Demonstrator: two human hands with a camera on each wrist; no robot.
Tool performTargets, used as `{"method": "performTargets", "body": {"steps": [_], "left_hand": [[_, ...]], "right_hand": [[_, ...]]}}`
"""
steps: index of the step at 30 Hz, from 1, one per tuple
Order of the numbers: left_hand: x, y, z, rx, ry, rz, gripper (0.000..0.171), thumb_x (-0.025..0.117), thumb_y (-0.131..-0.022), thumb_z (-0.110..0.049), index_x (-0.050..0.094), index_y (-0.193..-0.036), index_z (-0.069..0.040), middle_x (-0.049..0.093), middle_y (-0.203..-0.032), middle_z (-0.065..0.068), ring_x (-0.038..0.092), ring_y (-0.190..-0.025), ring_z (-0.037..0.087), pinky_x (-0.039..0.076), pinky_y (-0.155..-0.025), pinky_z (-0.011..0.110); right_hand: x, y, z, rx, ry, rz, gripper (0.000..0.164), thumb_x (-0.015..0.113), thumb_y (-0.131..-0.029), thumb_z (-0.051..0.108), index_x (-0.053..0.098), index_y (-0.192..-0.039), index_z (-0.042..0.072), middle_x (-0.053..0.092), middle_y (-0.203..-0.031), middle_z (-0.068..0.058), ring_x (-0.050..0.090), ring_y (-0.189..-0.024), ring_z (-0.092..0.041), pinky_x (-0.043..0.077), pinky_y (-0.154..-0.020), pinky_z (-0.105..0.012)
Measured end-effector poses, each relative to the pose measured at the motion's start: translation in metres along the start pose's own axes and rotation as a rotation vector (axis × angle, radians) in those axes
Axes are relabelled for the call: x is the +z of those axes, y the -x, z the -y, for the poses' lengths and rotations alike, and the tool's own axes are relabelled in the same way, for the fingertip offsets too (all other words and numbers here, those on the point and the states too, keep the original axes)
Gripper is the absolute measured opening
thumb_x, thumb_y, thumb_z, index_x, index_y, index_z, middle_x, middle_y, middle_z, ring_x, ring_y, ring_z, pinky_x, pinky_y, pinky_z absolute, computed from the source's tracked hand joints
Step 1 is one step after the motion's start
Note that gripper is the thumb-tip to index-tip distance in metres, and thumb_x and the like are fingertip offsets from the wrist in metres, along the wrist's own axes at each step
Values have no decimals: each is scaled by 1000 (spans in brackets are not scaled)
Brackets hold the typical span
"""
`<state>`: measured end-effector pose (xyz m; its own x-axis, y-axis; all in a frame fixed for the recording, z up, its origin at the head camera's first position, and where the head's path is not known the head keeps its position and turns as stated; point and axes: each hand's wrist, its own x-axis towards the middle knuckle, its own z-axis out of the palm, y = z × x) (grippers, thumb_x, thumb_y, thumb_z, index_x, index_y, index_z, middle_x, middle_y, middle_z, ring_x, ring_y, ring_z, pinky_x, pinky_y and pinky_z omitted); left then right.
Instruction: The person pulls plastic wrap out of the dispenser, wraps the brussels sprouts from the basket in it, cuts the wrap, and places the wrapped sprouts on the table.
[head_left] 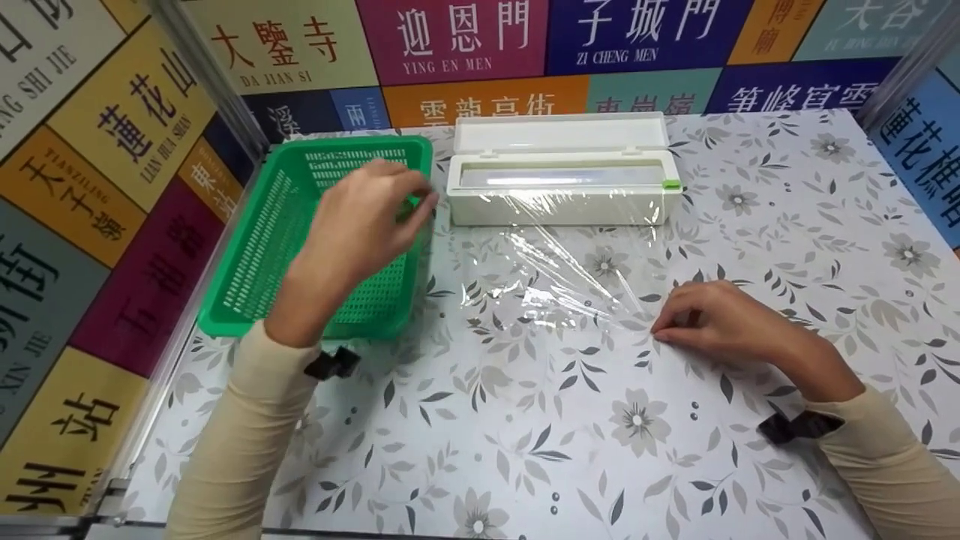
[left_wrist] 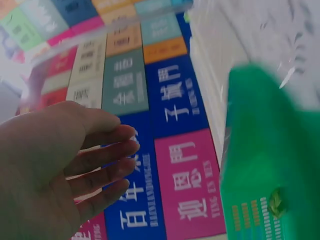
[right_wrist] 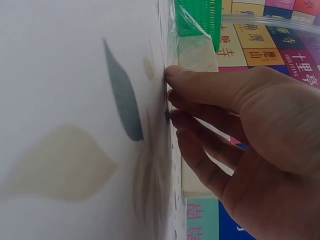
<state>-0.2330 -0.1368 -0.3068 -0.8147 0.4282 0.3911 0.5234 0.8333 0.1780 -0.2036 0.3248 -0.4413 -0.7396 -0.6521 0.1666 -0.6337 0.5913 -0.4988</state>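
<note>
Two hands work over a floral-patterned table with cling film pulled from a dispenser.

A green perforated plastic basket sits left of a white rectangular film dispenser box. The clear plastic film sheet stretches forward to the right hand, whose curled fingers press its edge down. The left hand hovers over the basket, fingers relaxed, holding nothing.

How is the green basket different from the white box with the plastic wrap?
The green plastic basket has walls full of little holes; the white plastic wrap dispenser box has solid walls. The basket has no lid, while the box has a hinged lid standing open. Clear wrap film trails from the box onto the table; the basket looks empty. The left hand hovers over the basket; the right hand presses the film's edge. Both sit on the floral table.
</note>
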Motion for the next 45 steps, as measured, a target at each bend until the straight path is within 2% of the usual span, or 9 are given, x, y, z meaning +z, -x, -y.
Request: {"method": "performTargets", "body": {"steps": [2, 6, 14, 19, 24, 30, 36, 40, 45], "left_hand": [[-8, -16, 14, -85, 41, 11, 24, 67, -108, -29, 81, -113, -10, 80, -111, 8, 70, -102, 24, 62, -88, 42], [-5, -40, 33, -158, 85, 71, 27, 64, -109, -28, 81, -116, -7, 79, -111, 10, 70, -100, 22, 62, -90, 41], [18, -73, 59, -258, 66, 212, 30, 60, -110, -26, 76, -124, -5, 78, -120, 12, 70, -105, 26, 63, -92, 47], [37, -88, 78, -284, 72, 292, 31, 59, -110, -26, 73, -128, -5, 75, -128, 14, 69, -117, 29, 61, -104, 50], [58, -90, 96, -281, 54, 415, 35, 62, -109, -18, 66, -139, 0, 69, -139, 21, 67, -122, 34, 57, -111, 54], [82, -84, 106, -270, -24, 531, 28, 63, -103, -4, 63, -131, 2, 66, -131, 24, 60, -109, 36, 55, -100, 53], [92, -74, 110, -310, -44, 604, 23, 62, -102, 0, 65, -126, 3, 66, -129, 26, 59, -106, 35, 54, -94, 53], [94, -69, 111, -322, -63, 603, 17, 59, -104, 3, 65, -120, 4, 66, -125, 28, 57, -99, 35, 54, -89, 53], [92, -68, 111, -299, -107, 533, 12, 58, -103, 6, 66, -113, 7, 66, -125, 31, 60, -96, 35, 55, -86, 55]], "right_hand": [[1, 0, -1, 2, -4, 3, 24, 90, -86, 7, 84, -93, 29, 76, -92, 19, 65, -83, 2, 55, -76, -24], [2, 1, -3, 15, -23, 6, 24, 90, -86, 6, 83, -93, 28, 76, -92, 20, 67, -83, 2, 56, -76, -20], [2, 2, -5, 42, -55, 9, 22, 88, -89, 7, 83, -94, 27, 77, -94, 18, 70, -87, 0, 59, -80, -18], [2, 2, -8, 46, -65, -8, 23, 88, -88, 5, 83, -94, 27, 78, -93, 17, 71, -87, 0, 60, -79, -17], [6, 0, -10, 43, -84, -9, 21, 88, -89, 5, 84, -95, 25, 79, -94, 15, 72, -88, -1, 61, -80, -17], [8, 3, -8, 65, -110, -10, 21, 88, -88, 4, 84, -95, 24, 79, -95, 15, 73, -89, -1, 62, -81, -20], [9, 5, -6, 70, -134, -7, 20, 88, -90, 7, 84, -95, 26, 79, -95, 16, 73, -89, -3, 62, -81, -19], [8, 5, -5, 60, -126, -8, 19, 87, -90, 8, 84, -95, 26, 79, -94, 14, 73, -88, -2, 61, -80, -19], [5, 5, -4, 54, -114, -13, 18, 86, -91, 8, 83, -94, 25, 81, -93, 3, 72, -87, -2, 61, -79, -20]]}}
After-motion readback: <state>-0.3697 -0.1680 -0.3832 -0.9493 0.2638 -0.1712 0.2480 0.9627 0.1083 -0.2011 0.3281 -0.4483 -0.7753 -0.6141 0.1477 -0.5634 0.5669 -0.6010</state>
